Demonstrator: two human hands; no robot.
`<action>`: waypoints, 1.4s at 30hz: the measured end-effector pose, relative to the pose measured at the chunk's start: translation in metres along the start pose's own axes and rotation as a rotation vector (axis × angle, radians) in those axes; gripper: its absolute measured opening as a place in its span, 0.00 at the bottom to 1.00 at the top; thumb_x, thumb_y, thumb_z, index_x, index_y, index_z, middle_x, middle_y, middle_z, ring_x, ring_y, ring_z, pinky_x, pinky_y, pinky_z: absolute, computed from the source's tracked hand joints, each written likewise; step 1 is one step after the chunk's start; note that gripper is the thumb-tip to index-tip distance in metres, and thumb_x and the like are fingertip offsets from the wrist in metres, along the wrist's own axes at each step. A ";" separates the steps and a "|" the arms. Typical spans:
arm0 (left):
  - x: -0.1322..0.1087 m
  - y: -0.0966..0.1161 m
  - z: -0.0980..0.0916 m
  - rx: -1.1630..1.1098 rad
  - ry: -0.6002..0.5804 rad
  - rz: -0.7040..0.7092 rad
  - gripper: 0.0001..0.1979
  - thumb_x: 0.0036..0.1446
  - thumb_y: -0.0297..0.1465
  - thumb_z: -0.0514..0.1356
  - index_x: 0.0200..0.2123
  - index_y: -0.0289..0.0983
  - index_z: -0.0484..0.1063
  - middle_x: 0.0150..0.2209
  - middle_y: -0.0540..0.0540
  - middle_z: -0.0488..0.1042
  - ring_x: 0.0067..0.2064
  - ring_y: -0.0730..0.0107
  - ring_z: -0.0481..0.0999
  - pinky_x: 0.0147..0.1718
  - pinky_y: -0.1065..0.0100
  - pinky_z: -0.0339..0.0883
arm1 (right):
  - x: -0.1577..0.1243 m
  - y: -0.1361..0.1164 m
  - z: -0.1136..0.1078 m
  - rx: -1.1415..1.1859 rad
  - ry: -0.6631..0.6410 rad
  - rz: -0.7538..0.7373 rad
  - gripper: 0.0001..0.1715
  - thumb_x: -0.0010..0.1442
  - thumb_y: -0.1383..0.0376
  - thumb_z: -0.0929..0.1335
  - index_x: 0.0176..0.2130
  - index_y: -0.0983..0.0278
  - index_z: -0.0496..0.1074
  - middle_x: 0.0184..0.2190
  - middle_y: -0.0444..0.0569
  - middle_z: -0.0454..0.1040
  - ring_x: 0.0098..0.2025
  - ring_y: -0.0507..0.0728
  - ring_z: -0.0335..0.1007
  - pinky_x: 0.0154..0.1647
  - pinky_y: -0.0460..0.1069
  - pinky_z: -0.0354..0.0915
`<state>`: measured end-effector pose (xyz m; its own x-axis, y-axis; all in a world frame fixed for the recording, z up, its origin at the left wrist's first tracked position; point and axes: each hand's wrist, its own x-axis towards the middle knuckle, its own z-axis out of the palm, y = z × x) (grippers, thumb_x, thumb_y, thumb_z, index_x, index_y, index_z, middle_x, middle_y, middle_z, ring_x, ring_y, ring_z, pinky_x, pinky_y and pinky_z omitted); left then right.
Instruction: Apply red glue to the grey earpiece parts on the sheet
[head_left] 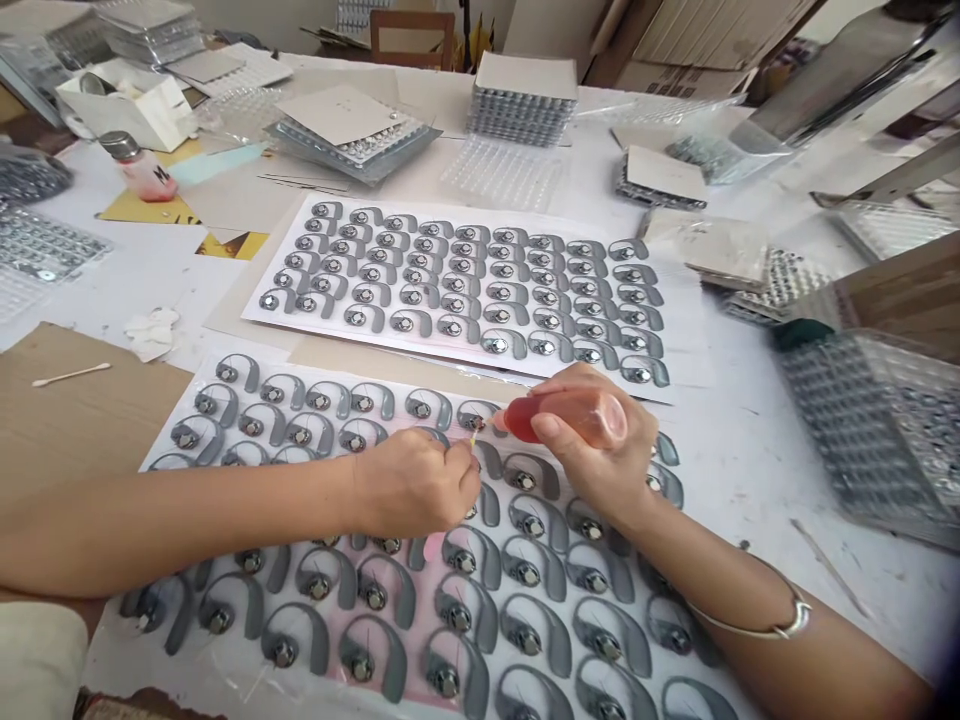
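Note:
My right hand is closed around a small clear bottle of pink-red liquid, held on its side with the tip pointing left. My left hand pinches a thin stick whose end meets the bottle's tip. Both hands hover over a white sheet covered with rows of grey hook-shaped parts, each with a round metal piece. Some pink staining shows on the sheet under the parts. A bangle circles my right wrist.
A second sheet of smaller-looking grey parts lies farther back. Stacks of clear blister trays and card sheets crowd the back and right. A pink bottle with a metal cap and a white box stand far left. A cotton swab lies on brown card.

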<state>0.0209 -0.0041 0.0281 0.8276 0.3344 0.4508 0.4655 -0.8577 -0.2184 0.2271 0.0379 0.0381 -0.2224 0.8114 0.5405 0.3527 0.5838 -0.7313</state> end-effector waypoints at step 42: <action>0.000 0.003 0.002 0.022 0.015 -0.008 0.11 0.51 0.18 0.51 0.34 0.26 0.73 0.29 0.36 0.75 0.18 0.73 0.66 0.11 0.72 0.60 | 0.001 -0.005 0.005 -0.095 -0.053 -0.211 0.02 0.56 0.67 0.70 0.32 0.61 0.71 0.27 0.43 0.73 0.28 0.51 0.68 0.29 0.48 0.66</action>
<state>0.0229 -0.0057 0.0262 0.8189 0.3352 0.4660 0.4792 -0.8461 -0.2336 0.2201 0.0356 0.0402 -0.3466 0.6738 0.6526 0.3770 0.7371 -0.5608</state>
